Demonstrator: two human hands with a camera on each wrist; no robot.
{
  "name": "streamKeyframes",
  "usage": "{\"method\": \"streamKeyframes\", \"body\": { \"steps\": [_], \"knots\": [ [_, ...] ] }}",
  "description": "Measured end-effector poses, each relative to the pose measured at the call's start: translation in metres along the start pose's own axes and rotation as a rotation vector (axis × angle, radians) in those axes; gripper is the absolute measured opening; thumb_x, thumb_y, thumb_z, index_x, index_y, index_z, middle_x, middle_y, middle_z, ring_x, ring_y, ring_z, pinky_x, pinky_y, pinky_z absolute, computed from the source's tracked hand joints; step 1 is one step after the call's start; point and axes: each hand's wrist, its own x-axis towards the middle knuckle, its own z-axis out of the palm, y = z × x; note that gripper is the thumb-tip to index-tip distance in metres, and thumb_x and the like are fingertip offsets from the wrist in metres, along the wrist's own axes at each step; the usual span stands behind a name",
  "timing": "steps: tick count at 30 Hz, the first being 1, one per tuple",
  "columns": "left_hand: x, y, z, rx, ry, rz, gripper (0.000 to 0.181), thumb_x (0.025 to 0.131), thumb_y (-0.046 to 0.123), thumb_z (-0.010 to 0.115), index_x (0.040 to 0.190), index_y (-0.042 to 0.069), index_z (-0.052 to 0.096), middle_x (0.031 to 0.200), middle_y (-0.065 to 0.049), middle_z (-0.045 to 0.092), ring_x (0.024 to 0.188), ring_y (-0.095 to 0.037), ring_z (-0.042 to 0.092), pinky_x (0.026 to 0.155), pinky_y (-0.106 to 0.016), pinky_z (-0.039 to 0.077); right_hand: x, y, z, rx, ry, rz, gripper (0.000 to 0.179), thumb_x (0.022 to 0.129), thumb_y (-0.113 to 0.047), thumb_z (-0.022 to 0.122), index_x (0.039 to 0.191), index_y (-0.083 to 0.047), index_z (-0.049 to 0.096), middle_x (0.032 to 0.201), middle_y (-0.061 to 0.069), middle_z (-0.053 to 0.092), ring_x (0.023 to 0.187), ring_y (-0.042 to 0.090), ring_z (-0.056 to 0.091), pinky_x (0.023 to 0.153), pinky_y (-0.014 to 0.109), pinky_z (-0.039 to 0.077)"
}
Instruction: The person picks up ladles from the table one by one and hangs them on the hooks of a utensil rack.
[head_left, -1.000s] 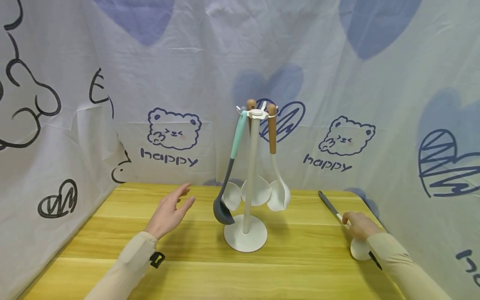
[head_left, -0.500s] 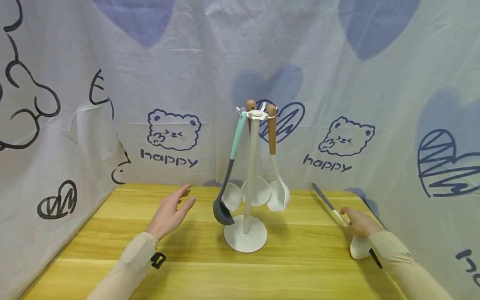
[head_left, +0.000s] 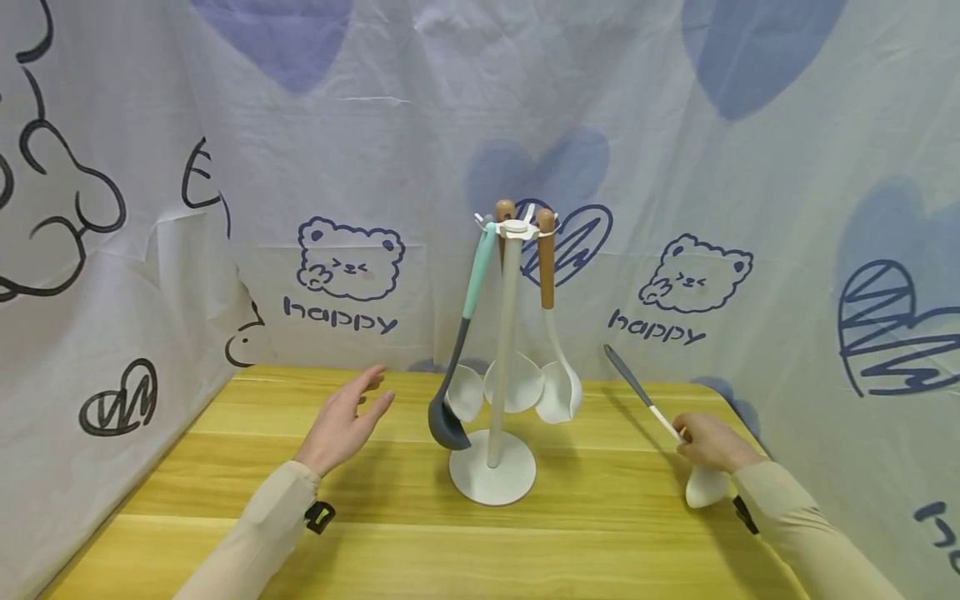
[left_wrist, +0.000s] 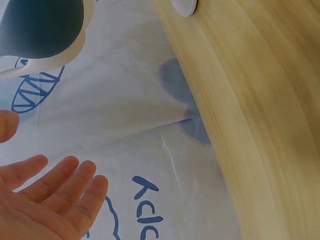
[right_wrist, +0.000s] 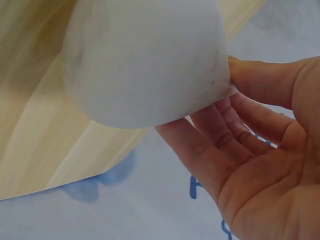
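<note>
My right hand point(head_left: 712, 442) pinches a white ladle with a grey handle point(head_left: 628, 375) at the right of the table. Its handle tilts up and away to the left, and its white bowl point(head_left: 705, 487) shows below the hand. In the right wrist view the ladle's bowl point(right_wrist: 150, 60) fills the upper middle, with thumb and fingers at its edge. My left hand point(head_left: 345, 421) hovers with relaxed fingers left of a white utensil stand point(head_left: 491, 479). On that stand hangs a dark ladle with a mint handle point(head_left: 475, 275), beside white utensils with wooden handles point(head_left: 546, 267).
The stand rises from a round base in the middle of the wooden table point(head_left: 390, 550). A printed white cloth point(head_left: 480, 100) hangs behind the table and along both sides. The table's right edge runs close to my right forearm.
My right hand has lifted the ladle's handle end, which has swung up and to the left. Its bowl has shifted slightly left. My left hand stays almost still.
</note>
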Motion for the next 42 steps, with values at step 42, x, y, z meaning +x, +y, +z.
{"method": "streamKeyframes", "body": {
  "steps": [42],
  "knots": [
    [0.034,0.056,-0.009,-0.069,0.069,0.082,0.054,0.104,0.041,0.045,0.149,0.011,0.041,0.151,-0.013,0.045,0.141,-0.033,0.039,0.117,-0.053,0.031,0.018,-0.048,-0.002,0.190,0.214,0.031,0.013,0.094,-0.008,0.059,0.104,0.000,0.060,0.089,0.010,0.067,0.072,0.016,0.060,0.060,0.029,0.052]
  ]
}}
